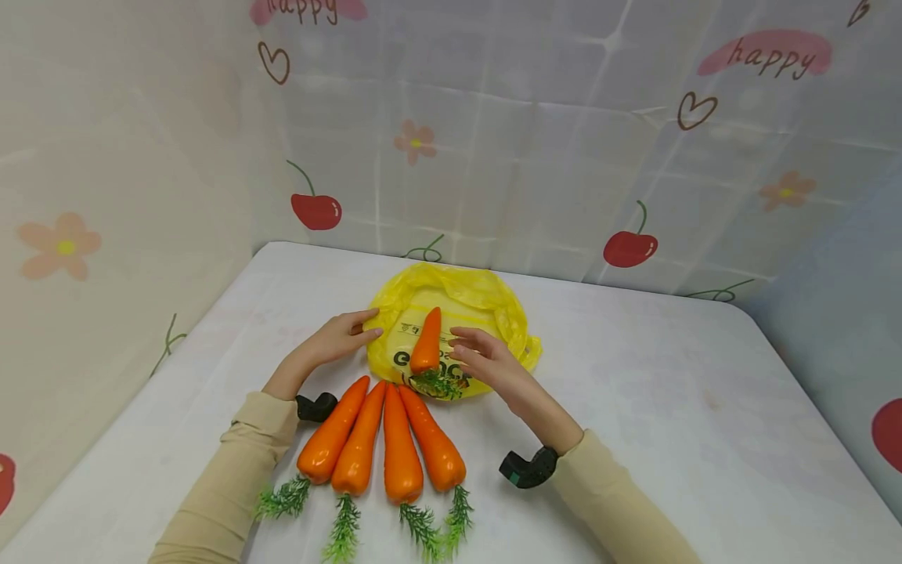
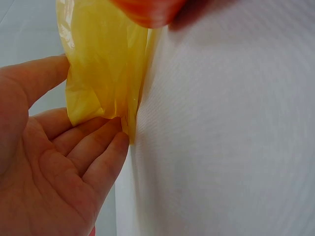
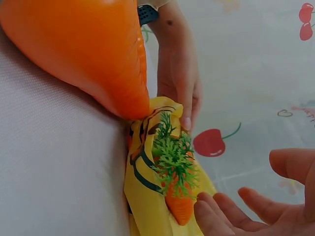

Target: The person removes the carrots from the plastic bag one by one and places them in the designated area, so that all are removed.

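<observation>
A yellow plastic bag [image 1: 517, 313] with black print lies spread out toward the back of the table. On it rests one orange carrot [image 1: 427, 345] with a green leafy top, its tip pointing away from me. My left hand [image 1: 337, 342] is at the bag's left edge; in the left wrist view its loosely extended fingers [image 2: 101, 152] touch the yellow plastic. To the right of that carrot is my right hand [image 1: 496, 368], its fingers spread and nothing held. Several more carrots [image 1: 402, 462] lie fanned out in front of the bag, tips toward it and green tops toward me.
The table [image 1: 669, 392] has a white cover. Behind it hangs a pale curtain [image 1: 521, 180] printed with cherries, flowers and hearts, and similar sheets stand at the left and right. Both wrists wear a black device [image 1: 528, 468].
</observation>
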Action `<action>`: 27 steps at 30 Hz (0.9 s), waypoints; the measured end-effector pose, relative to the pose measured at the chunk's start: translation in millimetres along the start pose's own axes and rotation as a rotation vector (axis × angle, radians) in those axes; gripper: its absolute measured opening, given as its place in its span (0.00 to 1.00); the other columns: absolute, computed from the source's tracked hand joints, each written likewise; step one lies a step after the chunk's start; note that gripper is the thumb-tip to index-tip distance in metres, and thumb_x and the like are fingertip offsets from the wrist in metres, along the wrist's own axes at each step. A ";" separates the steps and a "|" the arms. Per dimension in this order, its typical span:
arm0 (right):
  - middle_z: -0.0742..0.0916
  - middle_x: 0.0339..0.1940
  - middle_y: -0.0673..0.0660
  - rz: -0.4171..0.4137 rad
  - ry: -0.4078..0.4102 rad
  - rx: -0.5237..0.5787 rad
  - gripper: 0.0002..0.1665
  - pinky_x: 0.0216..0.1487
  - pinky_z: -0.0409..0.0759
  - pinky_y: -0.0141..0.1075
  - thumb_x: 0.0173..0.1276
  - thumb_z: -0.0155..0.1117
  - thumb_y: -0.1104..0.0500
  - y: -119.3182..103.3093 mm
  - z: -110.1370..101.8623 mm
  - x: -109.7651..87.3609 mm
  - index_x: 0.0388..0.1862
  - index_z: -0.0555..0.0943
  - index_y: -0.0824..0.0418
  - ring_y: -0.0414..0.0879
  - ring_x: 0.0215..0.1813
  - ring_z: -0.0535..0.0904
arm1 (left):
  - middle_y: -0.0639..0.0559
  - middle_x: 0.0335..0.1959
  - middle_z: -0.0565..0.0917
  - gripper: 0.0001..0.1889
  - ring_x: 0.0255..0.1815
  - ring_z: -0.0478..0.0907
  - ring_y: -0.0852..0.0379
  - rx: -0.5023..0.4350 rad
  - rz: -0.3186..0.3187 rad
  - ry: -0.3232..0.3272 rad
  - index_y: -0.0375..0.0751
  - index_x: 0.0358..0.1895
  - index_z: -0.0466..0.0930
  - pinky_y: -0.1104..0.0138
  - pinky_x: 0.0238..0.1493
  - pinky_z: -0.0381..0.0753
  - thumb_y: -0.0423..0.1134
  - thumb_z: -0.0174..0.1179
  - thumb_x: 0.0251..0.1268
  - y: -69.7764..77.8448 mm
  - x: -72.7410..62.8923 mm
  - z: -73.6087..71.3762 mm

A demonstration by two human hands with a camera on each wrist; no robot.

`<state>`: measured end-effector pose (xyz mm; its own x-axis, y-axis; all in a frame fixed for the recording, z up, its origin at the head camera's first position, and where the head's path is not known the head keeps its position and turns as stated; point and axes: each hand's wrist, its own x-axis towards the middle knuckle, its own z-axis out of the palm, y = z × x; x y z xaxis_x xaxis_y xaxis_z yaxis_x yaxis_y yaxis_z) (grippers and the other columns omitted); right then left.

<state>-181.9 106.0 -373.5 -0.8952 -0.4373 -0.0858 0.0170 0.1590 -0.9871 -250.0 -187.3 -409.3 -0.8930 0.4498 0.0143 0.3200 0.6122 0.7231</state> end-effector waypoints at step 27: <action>0.68 0.66 0.65 0.195 0.081 0.055 0.39 0.60 0.66 0.49 0.68 0.59 0.54 18.6 36.2 46.5 0.72 0.55 0.64 0.57 0.63 0.66 | 0.31 0.66 0.62 0.34 0.64 0.62 0.40 -0.007 0.018 -0.031 0.26 0.68 0.57 0.50 0.61 0.63 0.46 0.55 0.68 -0.4 -2.0 -1.8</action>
<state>-207.0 56.6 -400.8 -0.9055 -0.3301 -0.2666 0.2152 0.1840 -0.9591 -248.9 -189.6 -408.3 -0.8767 0.4810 0.0058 0.3338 0.5996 0.7274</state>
